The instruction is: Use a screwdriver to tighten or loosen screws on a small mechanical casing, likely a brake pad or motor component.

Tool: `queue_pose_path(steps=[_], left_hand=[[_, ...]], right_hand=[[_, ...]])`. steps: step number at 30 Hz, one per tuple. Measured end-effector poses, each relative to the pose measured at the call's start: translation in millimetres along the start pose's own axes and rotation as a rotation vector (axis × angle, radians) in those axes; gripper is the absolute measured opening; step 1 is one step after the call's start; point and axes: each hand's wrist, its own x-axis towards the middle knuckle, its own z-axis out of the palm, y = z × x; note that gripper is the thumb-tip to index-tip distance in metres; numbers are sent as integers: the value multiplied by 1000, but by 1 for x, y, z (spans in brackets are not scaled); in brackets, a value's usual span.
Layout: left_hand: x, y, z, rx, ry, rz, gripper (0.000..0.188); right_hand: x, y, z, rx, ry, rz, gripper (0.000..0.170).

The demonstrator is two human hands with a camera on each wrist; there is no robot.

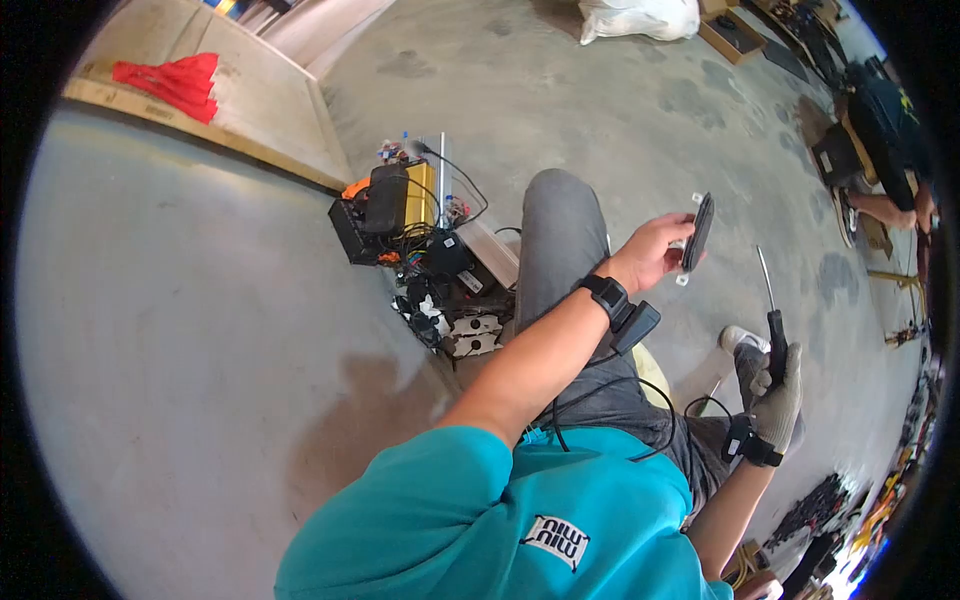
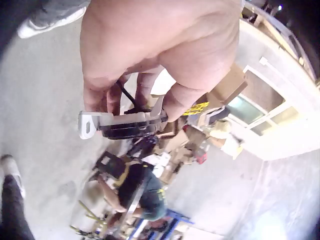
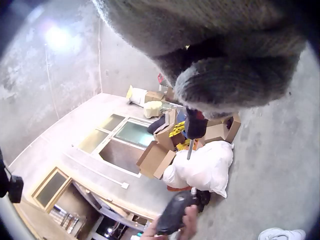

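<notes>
My bare left hand (image 1: 645, 252) (image 2: 162, 47) pinches a flat, dark oval part (image 1: 701, 232) (image 2: 132, 129) (image 3: 174, 212) by its edge, with fingers and thumb on it. Pale metal tabs with holes stick out at its ends. My right hand (image 1: 779, 408) (image 3: 220, 65), in a grey knit glove, grips a screwdriver (image 1: 777, 335) (image 3: 195, 124) by its black handle, the metal shaft pointing away from the palm. The screwdriver and the oval part are apart.
Beside my knee lies a heap of electronic parts and cables (image 1: 445, 255). A red cloth (image 1: 175, 85) lies on a wooden-edged surface at upper left. A white sack (image 1: 640, 18) (image 3: 207, 167) and cardboard boxes stand farther off. Another person (image 1: 885, 140) (image 2: 142, 187) sits across the floor.
</notes>
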Motion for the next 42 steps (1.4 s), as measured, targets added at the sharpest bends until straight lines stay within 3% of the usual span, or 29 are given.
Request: queue_pose_path(steps=[2, 4, 6, 7, 8, 9, 10, 11, 12, 13, 15, 16, 18, 19, 20, 23, 25, 26, 28, 32, 34, 35, 37, 39, 42], left_hand=[[-20, 38, 11, -124, -90, 140, 39], [-58, 93, 25, -236, -130, 249, 44], [-99, 147, 14, -310, -68, 344, 50], [-125, 176, 9, -83, -13, 440, 53], [-147, 196, -14, -264, -130, 453, 54], [-169, 211, -29, -243, -69, 543, 54], [-191, 218, -34, -35, 220, 672, 55], [-210, 223, -62, -24, 190, 704, 51], [-224, 221, -87, 124, 358, 752, 44], [-239, 215, -111, 236, 442, 743, 39], [-262, 182, -166, 178, 647, 724, 36], [-278, 161, -210, 180, 809, 614, 35], [-304, 112, -277, 208, 921, 445, 23], [-312, 95, -277, 244, 1110, 292, 20], [-319, 85, -290, 99, 1140, 245, 18], [-340, 70, -322, 203, 1332, 121, 20], [-334, 105, -278, 328, 1401, 81, 28], [-344, 119, -307, 354, 1218, 146, 45], [-339, 145, -314, 392, 1334, 445, 58], [-344, 188, -320, 424, 1441, 464, 66], [-344, 188, -320, 574, 1575, 246, 69], [-342, 184, -320, 579, 1573, 244, 69], [-342, 153, -338, 597, 1504, 38, 60], [-343, 109, -372, 459, 1539, 110, 40], [-341, 72, -344, 351, 1448, -9, 28]], right_hand=[[4, 3, 2, 105, 117, 41, 43], [10, 5, -8, 129, 54, 108, 42], [18, 13, -9, 161, -10, 173, 42], [23, 19, -6, 187, 28, 170, 42], [30, 25, -5, 216, 64, 169, 42], [36, 30, -4, 219, 60, 173, 42], [42, 35, -3, 216, 60, 190, 41], [46, 39, -2, 212, 60, 207, 40], [50, 44, -1, 196, -42, 204, 38], [55, 50, 0, 198, -44, 205, 38], [67, 62, -3, 159, -8, 274, 37], [71, 65, -5, 121, 1, 312, 34], [70, 66, 0, 88, 6, 326, 33], [69, 67, -2, 55, 14, 344, 33], [75, 74, -8, 83, -14, 339, 34], [70, 73, -17, 76, 41, 377, 36], [70, 74, -22, 73, 19, 372, 36], [71, 77, -26, 82, 24, 394, 36], [73, 79, -27, 93, 20, 412, 37], [75, 82, -20, 58, 74, 443, 38], [73, 81, -16, 44, 76, 435, 39], [71, 80, -14, 11, 67, 432, 39], [69, 80, -13, -22, 69, 434, 40], [70, 80, -12, 22, 124, 437, 42], [70, 79, -13, 16, 106, 426, 42]])
